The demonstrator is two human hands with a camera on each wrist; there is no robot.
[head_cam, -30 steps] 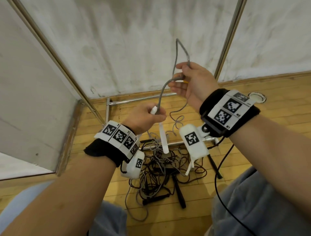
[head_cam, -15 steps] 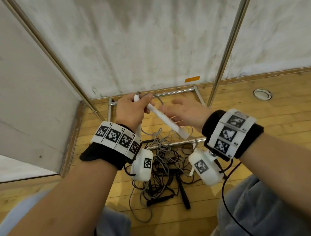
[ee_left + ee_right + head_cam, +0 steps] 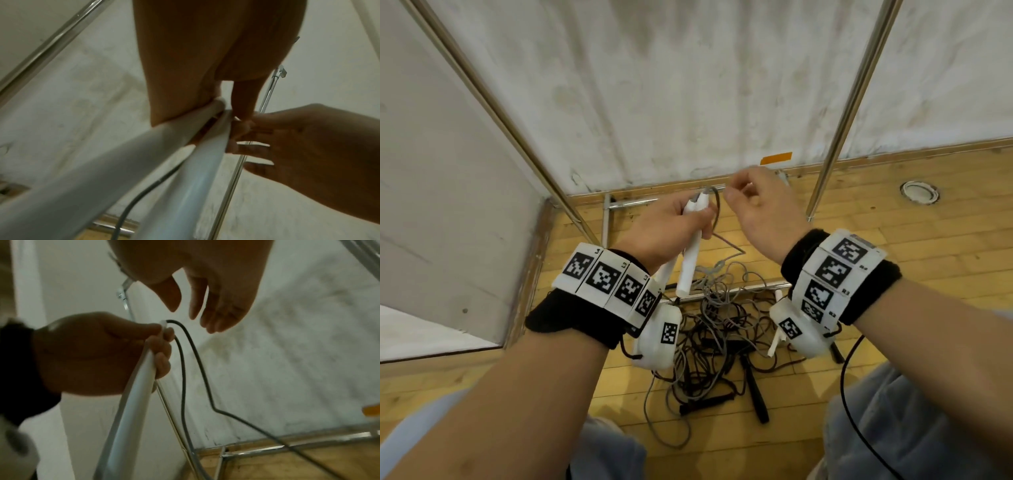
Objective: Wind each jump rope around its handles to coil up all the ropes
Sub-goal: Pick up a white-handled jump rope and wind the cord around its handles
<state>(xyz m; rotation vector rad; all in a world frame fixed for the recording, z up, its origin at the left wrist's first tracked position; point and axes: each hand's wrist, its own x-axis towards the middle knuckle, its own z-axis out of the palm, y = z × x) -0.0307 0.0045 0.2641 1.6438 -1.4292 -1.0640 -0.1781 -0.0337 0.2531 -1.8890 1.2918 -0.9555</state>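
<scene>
My left hand (image 3: 667,226) grips two white jump-rope handles (image 3: 690,260) side by side, their cord ends pointing up and away from me. The same handles (image 3: 179,146) fill the left wrist view, and one handle (image 3: 131,395) shows in the right wrist view under the left hand (image 3: 98,353). A grey cord (image 3: 717,212) leaves the handle tops and hangs down to the floor; two strands of the cord (image 3: 193,369) show in the right wrist view. My right hand (image 3: 760,209) hovers just right of the handle tops with fingers relaxed (image 3: 218,311), holding nothing.
A tangled heap of grey and dark ropes (image 3: 719,329) with black handles (image 3: 755,394) lies on the wooden floor between my knees. A metal frame's poles (image 3: 842,113) and base bars (image 3: 654,200) stand against the white wall. A round floor fitting (image 3: 919,192) sits at the right.
Both hands came down from chest height. The left hand gathered the second white handle beside the first. The right hand let go of the cord and the handle and now hovers free.
</scene>
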